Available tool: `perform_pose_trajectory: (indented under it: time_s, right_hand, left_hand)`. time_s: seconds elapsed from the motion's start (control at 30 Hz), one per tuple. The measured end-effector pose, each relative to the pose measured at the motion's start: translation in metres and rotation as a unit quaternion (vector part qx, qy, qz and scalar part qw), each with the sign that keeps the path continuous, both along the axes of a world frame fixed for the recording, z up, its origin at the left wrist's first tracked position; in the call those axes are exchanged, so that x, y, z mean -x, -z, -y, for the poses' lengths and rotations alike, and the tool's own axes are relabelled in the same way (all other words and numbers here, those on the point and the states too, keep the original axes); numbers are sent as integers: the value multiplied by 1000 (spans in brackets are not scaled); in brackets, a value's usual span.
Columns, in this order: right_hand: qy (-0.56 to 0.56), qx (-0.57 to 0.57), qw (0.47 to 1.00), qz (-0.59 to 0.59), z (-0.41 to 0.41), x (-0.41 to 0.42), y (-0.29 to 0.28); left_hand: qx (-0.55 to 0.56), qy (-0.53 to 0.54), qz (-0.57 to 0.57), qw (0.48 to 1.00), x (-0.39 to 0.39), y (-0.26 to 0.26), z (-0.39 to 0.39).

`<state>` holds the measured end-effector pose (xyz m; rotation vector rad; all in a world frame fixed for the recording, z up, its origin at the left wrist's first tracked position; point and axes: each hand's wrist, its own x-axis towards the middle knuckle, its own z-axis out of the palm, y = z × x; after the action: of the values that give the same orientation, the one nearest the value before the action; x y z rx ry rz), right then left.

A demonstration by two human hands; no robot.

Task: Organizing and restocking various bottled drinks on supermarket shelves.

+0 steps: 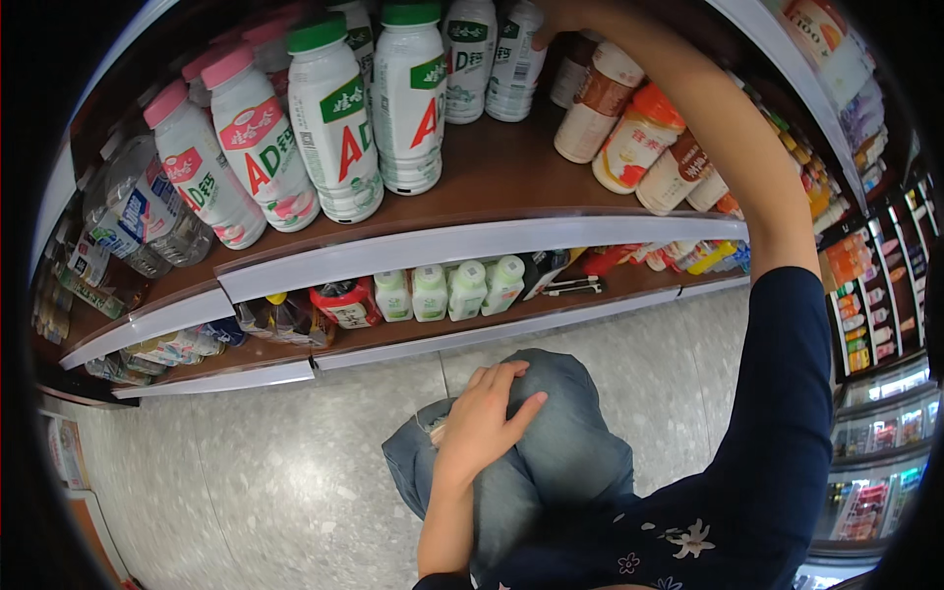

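Note:
My left hand (pixel 483 417) rests palm down on my jeans-clad knees (pixel 568 413), thumb spread and nothing in it. My right arm reaches over the upper shelf (pixel 501 169). At the top edge of the view, my right hand (pixel 564 16) is partly cut off and dark. Its fingertips meet the right side of a white bottle with a green label (pixel 514 70); how firmly they hold it is hidden. Left of that bottle stand similar green-capped white bottles (pixel 409 103) and pink-capped ones (pixel 254 144).
Right of a gap stand brown-and-white bottles (pixel 597 103) and an orange-capped bottle (pixel 640 140). A pale price rail (pixel 472 247) edges the shelf. Below are small pale-green bottles (pixel 466 289) and a red container (pixel 346 304). Clear plastic bottles (pixel 158 206) stand left. Grey floor tiles (pixel 295 457) lie beneath.

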<state>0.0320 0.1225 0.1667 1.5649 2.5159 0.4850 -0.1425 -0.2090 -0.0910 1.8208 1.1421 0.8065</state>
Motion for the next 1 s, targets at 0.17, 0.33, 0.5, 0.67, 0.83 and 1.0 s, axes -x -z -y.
perform_pose_trajectory:
  time_s: [0.17,0.33,0.5,0.67,0.83,1.0]
  right_hand:
    - [-6,-128,991,50,49,-5,11]
    - [-289,-299,909,-33,129,-32,45]
    - [-401,10,913,-71,226,-18,125]
    - [-455,-31,869,-191,225,13,167]
    - [-531,-62,736,-415,211,62,185]
    - [-539,9,726,-427,208,92,154]
  left_hand:
    - [-35,-3,-8,999,-3,1,2]
    - [-30,-8,-30,999,-3,-6,1]
    - [-63,10,-54,996,1,-9,2]
    - [-93,8,-108,990,-7,-23,15]
    - [-148,-149,-48,977,-23,-10,2]
    - [-210,-285,-215,910,-18,50,-40]
